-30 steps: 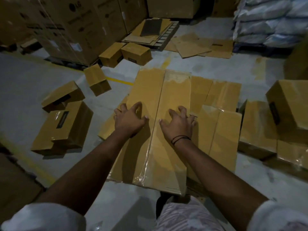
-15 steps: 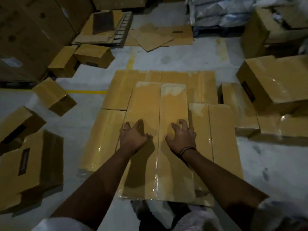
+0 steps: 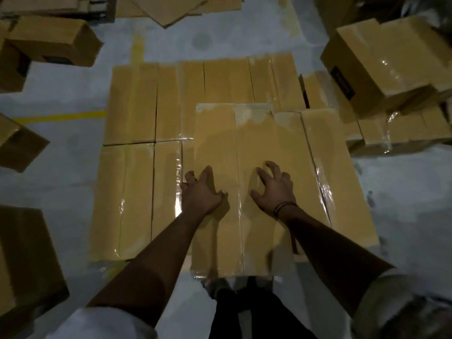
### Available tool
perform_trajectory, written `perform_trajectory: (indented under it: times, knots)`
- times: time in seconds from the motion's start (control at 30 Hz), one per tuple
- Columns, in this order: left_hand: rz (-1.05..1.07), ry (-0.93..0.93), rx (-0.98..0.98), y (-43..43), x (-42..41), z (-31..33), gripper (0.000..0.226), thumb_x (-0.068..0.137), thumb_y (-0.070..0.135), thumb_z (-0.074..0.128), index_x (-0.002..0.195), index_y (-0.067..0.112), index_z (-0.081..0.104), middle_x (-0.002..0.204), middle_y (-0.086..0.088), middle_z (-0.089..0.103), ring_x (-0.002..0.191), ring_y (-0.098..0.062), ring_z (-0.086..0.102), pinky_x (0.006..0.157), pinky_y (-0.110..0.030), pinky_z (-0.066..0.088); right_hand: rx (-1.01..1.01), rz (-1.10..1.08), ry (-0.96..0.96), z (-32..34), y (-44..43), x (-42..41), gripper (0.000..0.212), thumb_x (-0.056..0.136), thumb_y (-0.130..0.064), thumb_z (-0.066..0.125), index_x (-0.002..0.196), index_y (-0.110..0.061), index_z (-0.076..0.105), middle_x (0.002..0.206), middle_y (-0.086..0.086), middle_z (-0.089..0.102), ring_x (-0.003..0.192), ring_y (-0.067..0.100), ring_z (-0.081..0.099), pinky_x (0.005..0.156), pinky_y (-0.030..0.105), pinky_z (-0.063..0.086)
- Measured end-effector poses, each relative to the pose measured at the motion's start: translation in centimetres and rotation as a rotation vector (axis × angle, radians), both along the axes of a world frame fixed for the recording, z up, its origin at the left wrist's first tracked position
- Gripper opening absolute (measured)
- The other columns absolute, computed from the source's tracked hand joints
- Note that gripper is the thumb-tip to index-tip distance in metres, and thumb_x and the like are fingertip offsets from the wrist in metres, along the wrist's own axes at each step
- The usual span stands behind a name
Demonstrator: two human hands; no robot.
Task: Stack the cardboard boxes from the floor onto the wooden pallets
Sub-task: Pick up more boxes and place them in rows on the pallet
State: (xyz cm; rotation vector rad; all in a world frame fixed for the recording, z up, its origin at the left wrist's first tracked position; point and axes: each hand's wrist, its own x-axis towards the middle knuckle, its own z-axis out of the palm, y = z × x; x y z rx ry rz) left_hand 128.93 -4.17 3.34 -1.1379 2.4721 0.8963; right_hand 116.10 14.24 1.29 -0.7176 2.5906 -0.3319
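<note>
A long taped box [image 3: 234,192] lay on top of a layer of flat-packed boxes [image 3: 137,152] in the middle of the floor [image 3: 61,182], its near end hanging just past the layer's near edge. No pallet showed beneath the layer. The left hand [image 3: 200,192] rested palm-down on the box's left half, fingers spread and slightly curled, gripping nothing. The right hand [image 3: 274,189] sat just beside it on the right half, fingers splayed and arched so the tips touched the cardboard; a dark band [image 3: 285,207] ringed that wrist. Both forearms reached in from white sleeves [image 3: 102,324]. Dark trouser legs [image 3: 247,314] stood right at the box's near end. Loose boxes [image 3: 51,40] lay tilted on the floor to the left, and more [image 3: 389,62] were piled on the right. A yellow line [image 3: 66,116] crossed the floor on the left.
</note>
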Motion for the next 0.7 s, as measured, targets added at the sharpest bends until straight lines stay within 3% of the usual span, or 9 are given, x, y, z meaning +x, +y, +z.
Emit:
perform_trajectory:
  times: [0.4,0.7]
  knots:
    - [0.002,-0.054,0.033,2.5,-2.8,-3.6,0.104,0.081,0.057,0.078,0.162,0.034,0.018,0.161,-0.020,0.012,0.142,-0.050,0.024,0.109,-0.054,0.037,0.015,-0.021,-0.178,-2.6,0.7,-5.0,0.094,0.071,-0.069,0.069,0.153,-0.042,0.031,0.162,-0.019,0.011,0.136,0.033,0.032,0.108,0.052,0.041]
    - [0.014,-0.072,0.013,2.6,-4.3,-6.5,0.114,0.080,0.055,0.080,0.163,0.033,0.006,0.160,-0.020,0.014,0.140,-0.051,0.025,0.104,-0.058,0.041,0.000,0.010,-0.243,-5.5,0.9,-6.9,0.096,0.075,-0.066,0.071,0.157,-0.034,0.030,0.167,-0.016,0.007,0.143,0.032,0.025,0.113,0.050,0.037]
